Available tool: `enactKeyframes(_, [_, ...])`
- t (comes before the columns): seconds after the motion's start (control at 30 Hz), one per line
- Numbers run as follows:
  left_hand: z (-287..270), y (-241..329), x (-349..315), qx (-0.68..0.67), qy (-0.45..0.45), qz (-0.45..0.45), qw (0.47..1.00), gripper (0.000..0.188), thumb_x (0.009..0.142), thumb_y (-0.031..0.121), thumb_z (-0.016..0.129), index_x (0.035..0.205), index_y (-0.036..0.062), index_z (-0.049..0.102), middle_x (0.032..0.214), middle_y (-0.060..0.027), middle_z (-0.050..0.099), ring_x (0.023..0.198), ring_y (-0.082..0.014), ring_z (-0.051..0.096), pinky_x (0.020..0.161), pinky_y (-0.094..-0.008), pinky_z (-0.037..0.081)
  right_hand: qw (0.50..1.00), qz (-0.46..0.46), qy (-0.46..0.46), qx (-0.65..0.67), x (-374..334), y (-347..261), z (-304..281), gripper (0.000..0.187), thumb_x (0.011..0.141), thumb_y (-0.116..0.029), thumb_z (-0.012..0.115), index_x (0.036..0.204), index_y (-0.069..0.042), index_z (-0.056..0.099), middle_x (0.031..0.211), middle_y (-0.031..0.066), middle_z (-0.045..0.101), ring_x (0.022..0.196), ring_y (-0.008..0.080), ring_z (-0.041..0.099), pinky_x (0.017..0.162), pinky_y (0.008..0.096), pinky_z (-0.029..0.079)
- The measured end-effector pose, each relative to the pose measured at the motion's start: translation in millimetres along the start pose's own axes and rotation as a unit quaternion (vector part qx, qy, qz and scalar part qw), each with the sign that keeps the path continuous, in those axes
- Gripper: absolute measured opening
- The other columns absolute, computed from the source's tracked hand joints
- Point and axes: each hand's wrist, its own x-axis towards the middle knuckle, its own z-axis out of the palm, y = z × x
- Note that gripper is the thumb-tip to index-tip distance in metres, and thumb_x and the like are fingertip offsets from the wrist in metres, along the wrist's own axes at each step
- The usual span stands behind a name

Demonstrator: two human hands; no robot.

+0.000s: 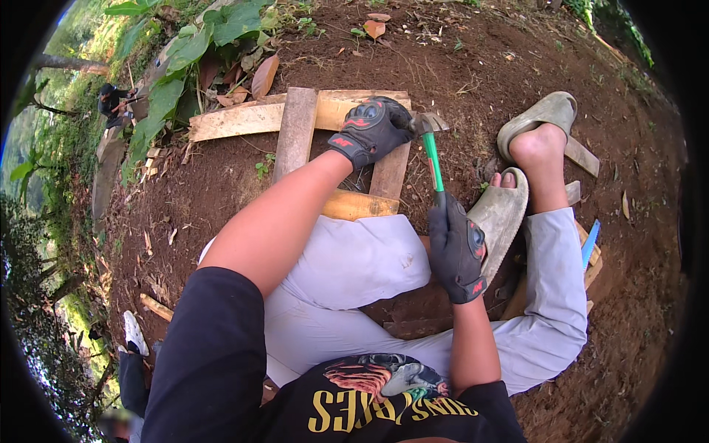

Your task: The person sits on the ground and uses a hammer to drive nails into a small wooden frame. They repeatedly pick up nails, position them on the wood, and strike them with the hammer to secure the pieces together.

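Note:
My right hand (456, 244), in a black glove, is closed round the dark lower grip of a hammer (433, 159) with a green shaft. The hammer's metal head is beside the fingers of my left hand (371, 131), which is gloved too. Those fingers are curled at the far right corner of a frame of wooden planks; what they pinch, if anything, is hidden. The frame has a long far plank (236, 122), a greyish left plank (296, 131), a right plank (390, 175) and a near plank (360, 206) beside my knee.
My sandalled foot (538, 140) and another sandal (498, 218) are to the right. A blue saw blade (590, 245) lies by wood pieces beyond my leg. Leafy plants (236, 22) grow at the far left. One person (114, 103) is in the distance; another's shoe (134, 334) shows at lower left.

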Motion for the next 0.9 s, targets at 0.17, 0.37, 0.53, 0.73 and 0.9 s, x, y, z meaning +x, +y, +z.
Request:
enactKeyframes(0.17, [-14,-11,-11,0.004,-0.008,-0.025,1.000,0.033,0.087,0.039,0.085,0.108,0.0140,0.081,0.103,-0.0070,0.080,0.102,-0.0266,0.076,0.093,-0.0385,0.058,0.993,0.017,0.072,0.092,-5,-19,-24,0.034,0.111,-0.020,0.054,0.133,0.004,0.065,0.088,0.0130,0.066,0.072,0.0228,0.064,0.065,0.0377,0.050])
enactKeyframes(0.37, [-68,21,-3,0.186,-0.155,-0.030,0.970,0.083,0.079,0.036,0.085,0.150,0.0034,0.054,0.153,-0.0239,0.055,0.141,-0.0402,0.054,0.117,-0.0481,0.047,0.984,0.102,0.064,0.129,-3,13,-20,0.038,0.110,-0.018,0.054,0.137,0.007,0.063,0.120,0.0277,0.071,0.104,0.0412,0.071,0.093,0.0469,0.055])
enactKeyframes(0.53, [-37,-42,-19,0.341,-0.034,-0.006,0.940,0.086,0.079,0.031,0.084,0.154,0.0076,0.049,0.148,-0.0206,0.055,0.141,-0.0419,0.052,0.122,-0.0531,0.040,0.986,0.084,0.047,0.137,11,20,2,0.037,0.110,-0.018,0.054,0.136,0.006,0.064,0.127,0.0293,0.070,0.116,0.0455,0.068,0.099,0.0489,0.054])
enactKeyframes(0.73, [-32,-38,-4,0.302,-0.031,-0.024,0.952,0.076,0.076,0.040,0.088,0.140,0.0079,0.061,0.142,-0.0188,0.060,0.135,-0.0393,0.058,0.114,-0.0499,0.049,0.991,0.060,0.065,0.101,9,23,2,0.040,0.110,-0.022,0.056,0.136,0.006,0.064,0.126,0.0299,0.070,0.116,0.0452,0.068,0.099,0.0505,0.053])
enactKeyframes(0.9, [-48,-37,-2,0.305,0.005,-0.060,0.951,0.073,0.079,0.044,0.086,0.137,0.0075,0.062,0.143,-0.0186,0.060,0.137,-0.0398,0.057,0.114,-0.0502,0.049,0.993,0.036,0.074,0.085,11,25,3,0.041,0.110,-0.026,0.055,0.136,0.005,0.064,0.122,0.0287,0.071,0.112,0.0456,0.069,0.096,0.0518,0.054])
